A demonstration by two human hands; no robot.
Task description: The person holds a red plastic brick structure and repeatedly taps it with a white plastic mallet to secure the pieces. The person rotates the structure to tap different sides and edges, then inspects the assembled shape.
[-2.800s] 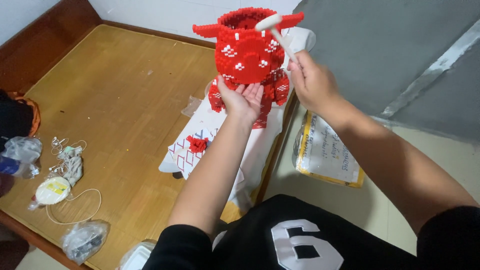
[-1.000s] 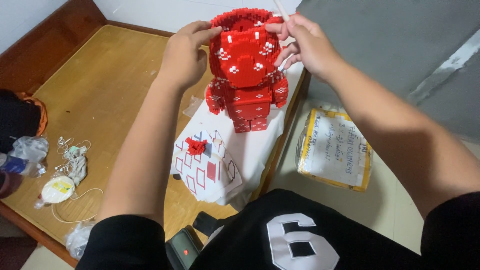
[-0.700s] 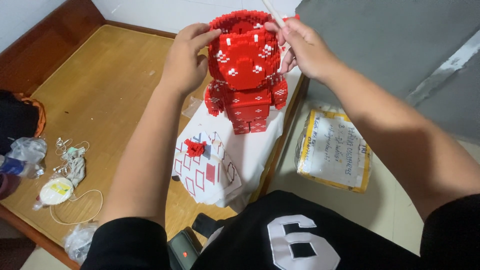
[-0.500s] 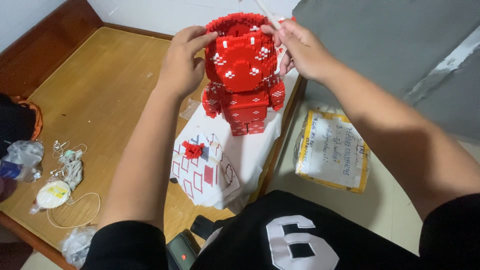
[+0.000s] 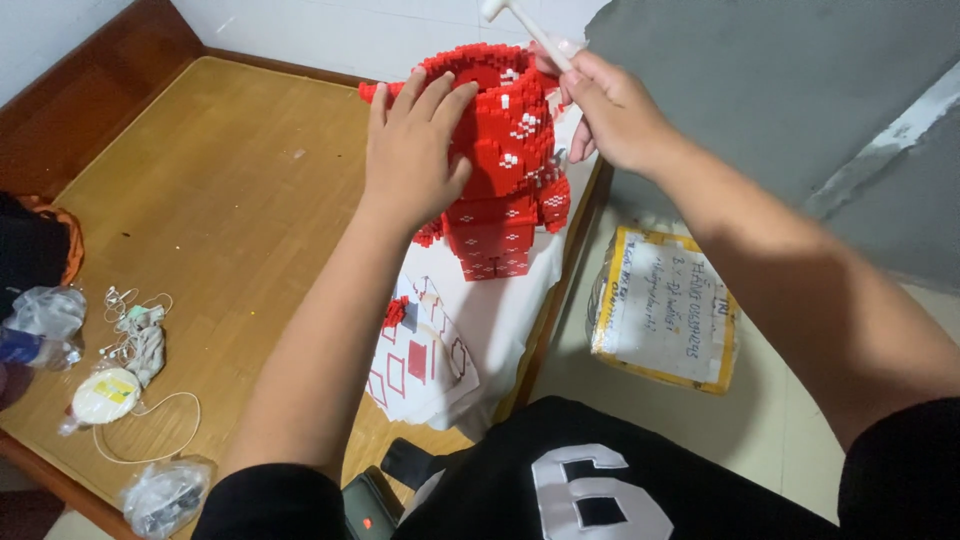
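Under the left hand (image 5: 415, 150), which lies spread flat against its side, stands one red block figure (image 5: 500, 170), hollow and open at the top, on white printed sheets (image 5: 440, 350) near the wooden platform's (image 5: 230, 210) right edge. The right hand (image 5: 610, 115), just beyond the figure's rim, pinches one small white hammer (image 5: 525, 25). Two clear bags (image 5: 165, 492) lie well left.

A home room: wooden bed platform (image 5: 200, 200), tiled floor (image 5: 780, 430), tangled earphones (image 5: 135, 325).
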